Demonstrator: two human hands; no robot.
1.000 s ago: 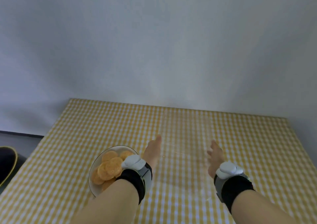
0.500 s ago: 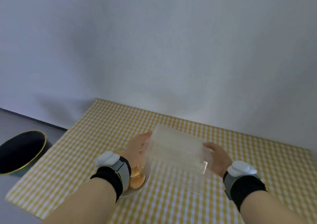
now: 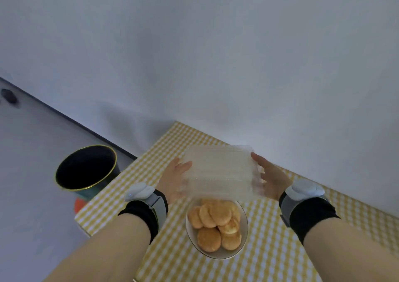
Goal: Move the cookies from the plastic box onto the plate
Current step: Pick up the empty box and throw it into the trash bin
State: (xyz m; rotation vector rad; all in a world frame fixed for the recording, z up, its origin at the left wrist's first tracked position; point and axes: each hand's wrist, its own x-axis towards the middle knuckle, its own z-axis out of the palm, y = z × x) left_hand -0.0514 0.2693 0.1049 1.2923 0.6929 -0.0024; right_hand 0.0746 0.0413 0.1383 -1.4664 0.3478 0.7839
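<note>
Holding the plastic box (image 3: 220, 171) in the air between our left hand (image 3: 174, 179) and right hand (image 3: 271, 177), we see it looks empty; the cookies (image 3: 216, 223) already lie piled on the plate (image 3: 245, 230) below, so little seems left.

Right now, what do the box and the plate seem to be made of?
The plastic box: thin clear plastic, ribbed and glossy; the checked cloth shows through it. The plate: probably glazed white ceramic, with a smooth shiny rim, though I cannot be sure.
</note>
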